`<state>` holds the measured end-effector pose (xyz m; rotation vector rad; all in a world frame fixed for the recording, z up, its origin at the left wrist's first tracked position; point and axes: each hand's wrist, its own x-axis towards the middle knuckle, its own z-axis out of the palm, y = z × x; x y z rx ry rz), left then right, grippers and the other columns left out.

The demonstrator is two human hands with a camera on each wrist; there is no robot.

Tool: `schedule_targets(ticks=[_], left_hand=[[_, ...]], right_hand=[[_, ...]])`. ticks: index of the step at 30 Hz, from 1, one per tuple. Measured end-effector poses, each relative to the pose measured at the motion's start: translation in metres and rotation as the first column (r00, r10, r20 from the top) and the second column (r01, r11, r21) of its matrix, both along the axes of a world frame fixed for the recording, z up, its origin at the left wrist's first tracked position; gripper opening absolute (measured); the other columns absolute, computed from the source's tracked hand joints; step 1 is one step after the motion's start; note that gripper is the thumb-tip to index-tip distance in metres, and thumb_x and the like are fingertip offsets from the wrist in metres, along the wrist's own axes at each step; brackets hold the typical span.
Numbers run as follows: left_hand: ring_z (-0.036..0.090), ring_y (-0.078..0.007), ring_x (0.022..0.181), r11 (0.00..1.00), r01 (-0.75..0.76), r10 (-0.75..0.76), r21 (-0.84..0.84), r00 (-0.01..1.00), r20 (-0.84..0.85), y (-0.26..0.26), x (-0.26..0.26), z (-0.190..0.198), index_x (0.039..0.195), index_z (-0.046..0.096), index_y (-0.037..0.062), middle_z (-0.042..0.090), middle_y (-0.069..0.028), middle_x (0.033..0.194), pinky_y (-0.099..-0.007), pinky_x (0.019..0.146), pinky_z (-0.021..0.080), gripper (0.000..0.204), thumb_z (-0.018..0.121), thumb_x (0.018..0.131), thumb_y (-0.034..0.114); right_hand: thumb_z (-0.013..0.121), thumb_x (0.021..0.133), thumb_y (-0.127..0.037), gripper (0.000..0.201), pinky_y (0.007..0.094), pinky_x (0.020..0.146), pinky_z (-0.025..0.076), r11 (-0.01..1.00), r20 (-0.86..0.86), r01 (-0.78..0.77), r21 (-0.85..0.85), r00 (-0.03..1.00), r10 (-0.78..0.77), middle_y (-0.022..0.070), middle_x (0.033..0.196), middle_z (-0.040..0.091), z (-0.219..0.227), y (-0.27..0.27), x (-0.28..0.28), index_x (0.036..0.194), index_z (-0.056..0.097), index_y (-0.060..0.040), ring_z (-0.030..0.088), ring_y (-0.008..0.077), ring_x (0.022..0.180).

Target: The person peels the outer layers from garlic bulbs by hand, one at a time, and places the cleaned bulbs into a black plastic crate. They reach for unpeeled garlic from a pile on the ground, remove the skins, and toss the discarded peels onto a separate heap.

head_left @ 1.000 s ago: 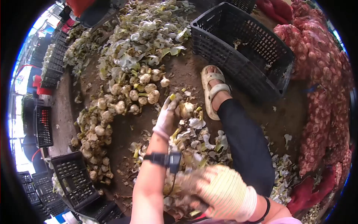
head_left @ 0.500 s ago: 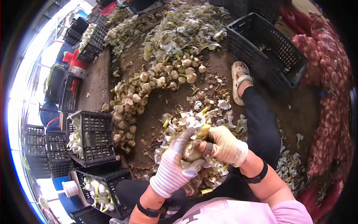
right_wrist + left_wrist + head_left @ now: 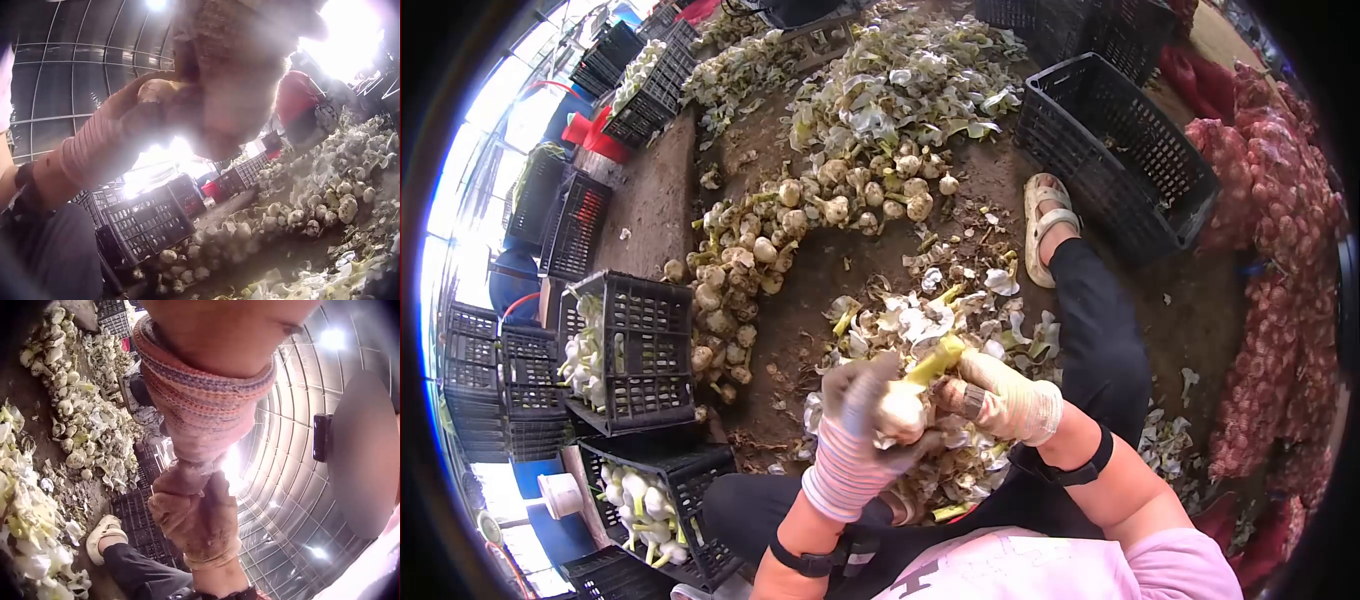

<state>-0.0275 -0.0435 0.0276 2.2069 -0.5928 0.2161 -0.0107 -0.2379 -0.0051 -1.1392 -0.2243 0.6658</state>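
Over the lap, my gloved left hand (image 3: pixel 850 420) cups a whitish garlic bulb (image 3: pixel 902 412), its fingers blurred. The bulb's yellow-green stem (image 3: pixel 935 362) points up and away from me. At that stem, my gloved right hand (image 3: pixel 1007 402) pinches with curled fingers, a dark band (image 3: pixel 973 402) around its thumb. In the right wrist view the pale bulb (image 3: pixel 157 91) shows between the two hands, partly covered. The left wrist view has both hands close together, hiding the bulb. Below them lies a heap of papery skins and stem pieces (image 3: pixel 920 318).
Unpeeled garlic bulbs (image 3: pixel 735 285) curve along the ground at left. Behind them rises a pile of skins (image 3: pixel 890 85). A black crate (image 3: pixel 1115 150) stands beyond my sandalled foot (image 3: pixel 1048 230). Crates with white garlic (image 3: pixel 640 510) are at left; red net sacks (image 3: pixel 1270 300) line the right.
A second ago my left hand reached forward to a bulb on the ground. It has come back to my lap with a garlic bulb, and both hands have met around it.
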Motion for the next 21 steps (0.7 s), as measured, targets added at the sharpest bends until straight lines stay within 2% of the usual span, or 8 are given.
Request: schedule_targets(ticks=[2,8,10,11,12,15,17,21], left_hand=[[0.054,-0.0194,0.095,0.735,-0.299,-0.257,-0.608,0.707,-0.659,0.004,-0.001,-0.009,0.137,0.034,0.0045,0.048,-0.0087,0.109,-0.0321,0.084,0.047,0.088,0.084,0.066,0.016],[0.054,-0.0136,0.101,0.941,-0.073,-0.021,-0.329,0.961,-0.274,0.007,0.006,-0.018,0.140,0.031,0.0060,0.052,-0.0105,0.115,-0.0264,0.084,0.048,0.086,0.080,0.070,0.010],[0.057,-0.0161,0.101,0.403,-0.429,-0.532,-0.808,0.608,-0.589,0.007,0.009,-0.009,0.140,0.031,0.0039,0.057,-0.0132,0.113,-0.0289,0.085,0.049,0.077,0.074,0.078,0.018],[0.056,-0.0260,0.110,0.619,-0.354,-0.440,-0.701,0.582,-0.683,0.008,0.013,-0.010,0.141,0.029,0.0047,0.052,-0.0174,0.127,-0.0377,0.093,0.046,0.090,0.044,0.082,0.070],[0.056,-0.0253,0.110,0.426,-0.574,-0.640,-0.699,0.355,-0.681,0.011,0.014,-0.010,0.138,0.035,0.0020,0.051,-0.0175,0.129,-0.0366,0.094,0.046,0.090,0.040,0.082,0.073],[0.060,-0.0229,0.099,0.599,-0.463,-0.530,-0.653,0.382,-0.757,0.029,0.021,-0.023,0.127,0.049,-0.0006,0.057,-0.0148,0.119,-0.0331,0.089,0.047,0.083,0.044,0.083,0.069],[0.060,-0.0178,0.086,0.911,-0.321,0.193,-0.258,0.886,-0.421,0.030,0.023,-0.015,0.111,0.061,-0.0016,0.060,-0.0108,0.101,-0.0283,0.076,0.050,0.053,0.063,0.084,0.044],[0.058,-0.0121,0.074,0.984,-0.177,0.172,-0.008,0.964,-0.205,0.016,0.017,0.002,0.092,0.067,0.0009,0.060,-0.0068,0.082,-0.0233,0.061,0.047,0.026,0.074,0.068,-0.003]], right_hand=[[0.047,0.093,-0.025,0.037,0.0303,0.089,0.043,1.000,0.229,0.019,0.011,0.973,-0.020,0.0084,0.108,0.060,-0.009,0.004,0.005,0.121,0.052,-0.0016,0.055,0.0156,0.100],[0.058,0.090,-0.025,0.039,0.0296,0.092,0.043,0.936,-0.197,0.273,0.224,0.953,-0.230,0.0048,0.109,0.061,-0.020,0.026,0.001,0.121,0.054,-0.0023,0.054,0.0138,0.103],[0.062,0.088,-0.033,0.043,0.0295,0.091,0.043,0.940,-0.234,0.227,0.256,0.958,-0.168,0.0046,0.108,0.061,-0.019,0.025,0.004,0.118,0.056,-0.0027,0.054,0.0130,0.102],[0.063,0.087,-0.034,0.043,0.0292,0.089,0.044,0.960,-0.139,0.088,0.266,0.989,-0.052,0.0041,0.106,0.061,-0.013,0.021,0.007,0.117,0.056,-0.0026,0.055,0.0127,0.099],[0.064,0.087,-0.035,0.044,0.0288,0.087,0.044,0.963,-0.042,-0.055,0.264,0.997,0.069,0.0037,0.105,0.061,-0.010,0.019,0.009,0.115,0.057,-0.0026,0.055,0.0123,0.097],[0.057,0.085,-0.025,0.035,0.0265,0.081,0.044,0.982,-0.111,0.031,0.186,0.994,-0.010,0.0025,0.099,0.060,-0.010,0.021,0.008,0.112,0.057,-0.0025,0.053,0.0106,0.091],[0.049,0.083,-0.018,0.032,0.0254,0.079,0.044,0.984,-0.319,0.158,0.088,0.940,-0.122,0.0017,0.095,0.058,-0.006,0.015,0.010,0.110,0.057,-0.0025,0.053,0.0102,0.088],[0.053,0.086,-0.018,0.027,0.0248,0.076,0.044,0.987,0.041,0.129,-0.093,0.991,-0.126,0.0013,0.089,0.059,-0.007,0.018,0.007,0.106,0.058,-0.0009,0.052,0.0097,0.083]])
